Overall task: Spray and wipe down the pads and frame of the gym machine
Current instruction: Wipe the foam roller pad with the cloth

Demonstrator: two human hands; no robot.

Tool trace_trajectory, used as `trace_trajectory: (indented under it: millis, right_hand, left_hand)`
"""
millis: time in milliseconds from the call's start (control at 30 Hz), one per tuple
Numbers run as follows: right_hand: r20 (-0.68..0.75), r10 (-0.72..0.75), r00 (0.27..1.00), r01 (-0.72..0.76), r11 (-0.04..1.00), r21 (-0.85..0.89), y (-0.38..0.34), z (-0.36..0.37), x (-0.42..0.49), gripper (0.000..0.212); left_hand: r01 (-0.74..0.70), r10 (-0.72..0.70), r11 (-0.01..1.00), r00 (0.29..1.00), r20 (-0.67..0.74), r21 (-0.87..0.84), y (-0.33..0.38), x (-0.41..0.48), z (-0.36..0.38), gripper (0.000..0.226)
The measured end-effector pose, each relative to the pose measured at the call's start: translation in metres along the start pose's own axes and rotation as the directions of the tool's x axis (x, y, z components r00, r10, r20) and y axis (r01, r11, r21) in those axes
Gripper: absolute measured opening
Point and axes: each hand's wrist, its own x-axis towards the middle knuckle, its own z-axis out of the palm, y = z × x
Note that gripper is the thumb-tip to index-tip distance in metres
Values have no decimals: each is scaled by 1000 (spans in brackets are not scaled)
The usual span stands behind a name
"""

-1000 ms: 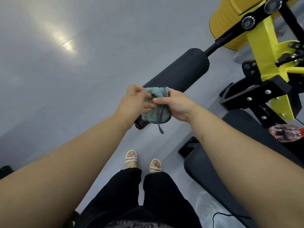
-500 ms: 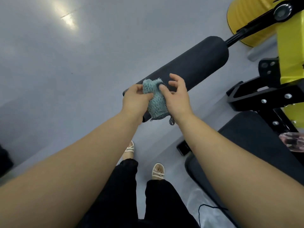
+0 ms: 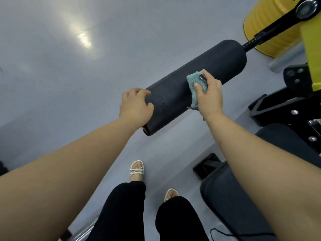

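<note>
A black cylindrical roller pad point(image 3: 175, 94) runs diagonally across the middle, fixed by a black bar to the yellow and black frame point(image 3: 311, 49) at the right. My right hand point(image 3: 209, 95) holds a folded teal cloth point(image 3: 195, 82) and presses it on the pad's middle, thumb over the cloth. My left hand point(image 3: 135, 106) grips the pad's near free end, its fingers curled over the top. A dark seat pad point(image 3: 232, 202) lies low at the right, partly behind my right forearm.
Grey floor fills the left and the top. My legs in black trousers and white sandals point(image 3: 137, 170) stand below the roller. Black bolted brackets point(image 3: 284, 105) and a yellow weight plate point(image 3: 271, 26) crowd the right side. A thin black cable point(image 3: 225, 233) lies on the seat pad.
Both hands held the cloth together in front of the roller. The left hand has now let go and taken the roller's end, while the right hand carried the cloth onto the pad.
</note>
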Motion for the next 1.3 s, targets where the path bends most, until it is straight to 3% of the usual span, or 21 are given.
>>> trace_trajectory:
  millis: [133,200,233,300,367,433,500,567,600,700,800,867,900,1000,1033,1067,1167,1233,1300]
  right_hand:
    - [-69,-87,994,68,968,-240,11,34,18,41]
    - [-3,-234,972,222,927,-304,6,56,3,35]
    - [66,-351,934,354,880,-316,5,69,-11,34]
    - [172,-597,784,618,723,-308,7,83,-34,32]
    - [160,-715,681,719,611,-331,16,78,-29,32]
    - [48,-726,686,675,610,-414,30,66,0,29]
    - [-82,-637,767,535,704,-468,34,56,21,27]
    - [-117,-552,826,440,760,-478,30,63,27,29]
    - [-91,-573,815,468,742,-481,25,70,24,30]
    - [24,-732,681,674,614,-411,11,95,-6,31]
    - [-14,-859,512,820,494,-290,19,101,-26,31]
    - [-44,-908,417,837,402,-371,35,94,-14,26]
    - [-80,-905,417,811,410,-418,42,87,-5,25]
    - [-217,-761,611,670,644,-370,50,75,7,28]
    - [-225,-736,639,660,674,-332,48,82,0,29]
    - [-211,-755,621,687,654,-318,43,93,-15,29]
    - [-164,-898,409,855,440,-273,34,122,-60,28]
    - [-110,-958,265,890,286,-355,41,117,-55,23]
    - [-141,-958,250,851,287,-440,56,100,-26,21]
  left_hand:
    - [-26,28,990,1000,-11,142,-13,26,17,43]
    - [-37,43,979,999,-30,201,-20,34,24,42]
    - [-54,69,975,996,-64,214,-25,36,28,41]
    - [-96,117,981,986,-120,168,-34,39,27,41]
    - [-123,136,988,981,-140,95,-42,40,26,44]
    - [-141,153,987,976,-155,82,-48,41,28,45]
    - [-166,177,984,964,-199,69,-51,41,37,44]
    - [-185,185,982,948,-260,25,-54,43,45,43]
    - [-188,177,982,940,-292,-8,-55,45,48,42]
    - [-197,133,966,935,-330,-170,-60,52,53,40]
    - [-246,125,908,931,-342,-339,-65,55,57,36]
    - [-274,131,892,918,-375,-359,-65,54,59,37]
    - [-280,129,892,910,-393,-355,-65,53,60,38]
    - [-271,104,889,904,-415,-369,-63,52,62,38]
    - [-276,104,886,902,-420,-373,-62,52,63,38]
    - [-282,105,879,901,-421,-385,-62,52,63,38]
    - [-300,110,839,911,-398,-454,-64,47,61,33]
    - [-296,119,850,914,-388,-435,-64,42,58,34]
    - [-286,126,881,910,-395,-378,-62,41,58,37]
